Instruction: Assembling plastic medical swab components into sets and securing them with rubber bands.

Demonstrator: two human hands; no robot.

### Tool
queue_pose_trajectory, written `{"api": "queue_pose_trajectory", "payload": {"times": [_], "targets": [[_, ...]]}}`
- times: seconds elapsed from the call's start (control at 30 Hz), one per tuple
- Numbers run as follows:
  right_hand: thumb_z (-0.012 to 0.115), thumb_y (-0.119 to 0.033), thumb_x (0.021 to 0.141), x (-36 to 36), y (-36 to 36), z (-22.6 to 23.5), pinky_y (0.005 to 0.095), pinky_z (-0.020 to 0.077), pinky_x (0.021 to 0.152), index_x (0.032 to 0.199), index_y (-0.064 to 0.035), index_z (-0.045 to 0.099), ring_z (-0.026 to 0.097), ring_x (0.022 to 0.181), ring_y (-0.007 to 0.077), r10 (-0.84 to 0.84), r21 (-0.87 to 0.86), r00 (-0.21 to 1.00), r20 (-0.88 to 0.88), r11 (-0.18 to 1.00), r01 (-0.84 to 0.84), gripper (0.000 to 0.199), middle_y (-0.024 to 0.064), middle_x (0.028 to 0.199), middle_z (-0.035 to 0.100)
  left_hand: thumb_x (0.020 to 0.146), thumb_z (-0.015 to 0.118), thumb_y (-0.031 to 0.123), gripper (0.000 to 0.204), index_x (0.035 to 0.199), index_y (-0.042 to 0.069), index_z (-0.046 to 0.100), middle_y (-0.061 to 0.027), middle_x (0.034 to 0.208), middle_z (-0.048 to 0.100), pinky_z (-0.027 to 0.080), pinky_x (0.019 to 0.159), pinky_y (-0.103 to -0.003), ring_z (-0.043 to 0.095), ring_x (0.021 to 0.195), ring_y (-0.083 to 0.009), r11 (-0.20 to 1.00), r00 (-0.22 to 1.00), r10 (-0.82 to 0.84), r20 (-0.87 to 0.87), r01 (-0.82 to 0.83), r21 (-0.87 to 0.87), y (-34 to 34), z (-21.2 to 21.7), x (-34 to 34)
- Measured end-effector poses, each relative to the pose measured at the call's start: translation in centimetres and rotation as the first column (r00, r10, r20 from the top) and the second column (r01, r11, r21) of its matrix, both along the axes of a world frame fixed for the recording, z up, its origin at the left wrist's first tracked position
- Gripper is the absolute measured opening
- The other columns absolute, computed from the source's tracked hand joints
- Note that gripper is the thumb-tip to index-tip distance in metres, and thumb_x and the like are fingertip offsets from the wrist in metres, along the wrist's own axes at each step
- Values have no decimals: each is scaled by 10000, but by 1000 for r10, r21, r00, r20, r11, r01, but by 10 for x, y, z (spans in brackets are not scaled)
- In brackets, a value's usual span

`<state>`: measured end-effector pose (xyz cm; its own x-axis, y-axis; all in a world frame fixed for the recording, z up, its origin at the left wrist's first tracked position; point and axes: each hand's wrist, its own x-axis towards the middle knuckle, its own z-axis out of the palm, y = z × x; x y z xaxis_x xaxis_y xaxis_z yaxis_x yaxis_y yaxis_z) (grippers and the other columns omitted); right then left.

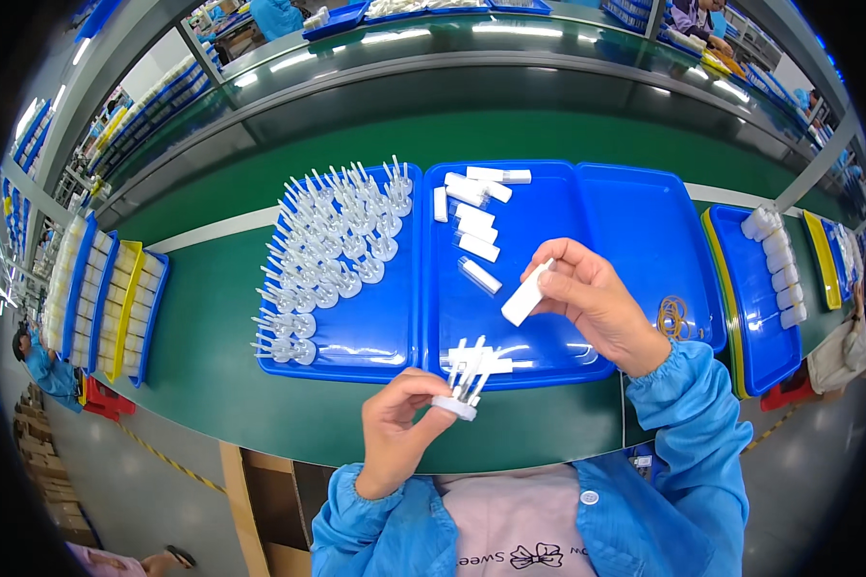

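My left hand (394, 433) pinches the edge of a white round base with several thin upright prongs (454, 408), just in front of the middle blue tray (544, 216). Above that tray, my right hand (592, 306) grips a small white rectangular block (525, 298) between thumb and fingers. The block and the base are apart. Several similar white blocks with clear ends (479, 275) lie loose in the middle tray, and more white pieces sit behind the prongs. Rows of clear round-based parts with upright stems (337, 236) fill much of the left blue tray (380, 332).
Tan rubber bands (674, 317) lie in the right blue tray (635, 221). Stacked trays with white rolls (787, 274) stand on the far right. Tilted blue and yellow trays of white parts (111, 303) stand at the left. A green conveyor (452, 125) runs behind the green table.
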<state>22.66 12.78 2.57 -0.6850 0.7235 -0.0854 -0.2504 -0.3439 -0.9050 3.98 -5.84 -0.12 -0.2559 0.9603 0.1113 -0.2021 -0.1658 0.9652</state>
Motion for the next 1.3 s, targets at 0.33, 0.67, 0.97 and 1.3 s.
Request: {"api": "queue_pose_trajectory", "payload": {"times": [0.33, 0.67, 0.97, 1.3], "targets": [[614, -120, 915, -2, -11, 2, 317, 524, 837, 1155, -42, 496, 636, 969, 180, 25, -68, 1000, -1, 997, -25, 278, 84, 1029, 625, 869, 651, 3, 139, 1000, -34, 622, -82, 995, 583, 498, 858, -296, 615, 940, -162, 995, 995, -84, 49, 87, -49, 9, -4, 7], [622, -100, 906, -1, -12, 0, 299, 522, 812, 1116, -36, 509, 630, 940, 160, 45, -84, 999, 6, 995, -45, 248, 84, 1011, 623, 844, 677, 1, 151, 988, -25, 639, -82, 979, 596, 508, 827, -286, 614, 909, -152, 996, 997, -69, -25, 68, -66, 12, -5, 7], [640, -63, 879, -2, -20, 6, 284, 504, 828, 1087, -11, 511, 618, 935, 141, 36, 53, 999, -11, 998, -35, 249, 88, 991, 614, 786, 725, -3, 162, 925, -15, 644, -86, 902, 644, 507, 736, -272, 628, 803, -150, 998, 968, 63, -242, -68, -12, 13, -12, 12], [642, -47, 874, -15, -39, 4, 364, 441, 992, 1110, -38, 496, 585, 1053, 180, 169, 222, 977, 129, 955, -195, 278, 103, 1025, 634, 792, 730, 16, 150, 915, 4, 646, -100, 912, 646, 512, 737, -281, 630, 802, -164, 988, 936, 153, -318, -135, 76, 15, -14, 9]]}}
